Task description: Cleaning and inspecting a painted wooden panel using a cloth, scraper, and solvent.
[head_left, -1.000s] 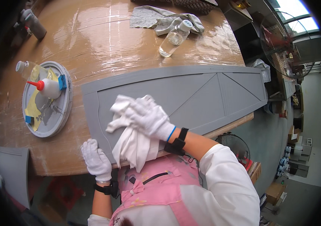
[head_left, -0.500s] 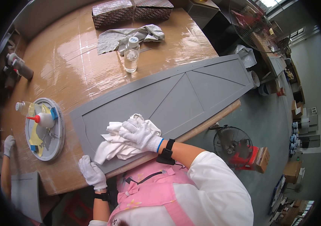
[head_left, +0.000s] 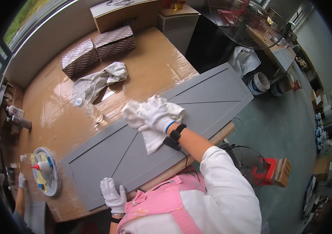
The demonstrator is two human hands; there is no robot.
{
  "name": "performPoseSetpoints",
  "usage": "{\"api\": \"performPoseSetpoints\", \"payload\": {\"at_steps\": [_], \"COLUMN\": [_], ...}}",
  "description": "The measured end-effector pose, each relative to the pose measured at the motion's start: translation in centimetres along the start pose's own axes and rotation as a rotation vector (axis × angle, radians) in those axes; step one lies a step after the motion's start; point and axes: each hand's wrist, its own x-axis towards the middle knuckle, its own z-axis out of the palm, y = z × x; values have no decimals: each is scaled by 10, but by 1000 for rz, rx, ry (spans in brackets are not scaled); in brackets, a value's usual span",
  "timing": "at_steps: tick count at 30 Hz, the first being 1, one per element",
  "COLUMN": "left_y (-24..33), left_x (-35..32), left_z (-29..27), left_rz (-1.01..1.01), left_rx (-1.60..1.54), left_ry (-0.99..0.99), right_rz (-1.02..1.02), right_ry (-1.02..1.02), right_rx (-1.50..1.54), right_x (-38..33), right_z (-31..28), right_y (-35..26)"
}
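Note:
A long grey panel (head_left: 107, 163) with grooved lines and a raised border lies across the table's near side. My right hand (head_left: 157, 114), in a white glove with a blue cuff edge, presses a bunched white cloth (head_left: 153, 140) onto the panel's far edge near its middle. The fingers are curled over the cloth, and part of it hangs toward me across the panel. My left hand (head_left: 113, 194), also white-gloved, rests with fingers spread on the panel's near edge at the left. A clear bottle (head_left: 90, 110) with a white cap stands just beyond the panel.
Left of the panel, a round lid (head_left: 55, 183) carries a white squeeze bottle (head_left: 44, 167) with a red tip. A grey rag (head_left: 98, 81) and patterned boxes (head_left: 115, 42) are farther back. Another person's gloved hand (head_left: 22, 180) shows at far left. A floor fan (head_left: 248, 162) stands right.
My right hand has moved the cloth away from me and rightward to the panel's far edge. The left hand has gone from loosely curled to spread on the panel. The view has shifted.

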Motion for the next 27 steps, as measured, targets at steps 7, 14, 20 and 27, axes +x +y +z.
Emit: {"api": "performPoseSetpoints", "payload": {"at_steps": [7, 14, 20, 27], "left_y": [88, 94, 98, 123], "left_x": [27, 14, 9, 25], "left_z": [45, 62, 69, 38], "left_rz": [133, 297, 335, 295], "left_rx": [-37, 163, 106, -68], "left_ry": [-285, -177, -85, -78], "right_rz": [160, 982, 1478, 740], "right_ry": [467, 406, 147, -219], "right_rx": [7, -37, 69, 600], "right_x": [31, -91, -271, -356], "right_z": [85, 150, 165, 198], "right_y": [175, 454, 477, 456]}}
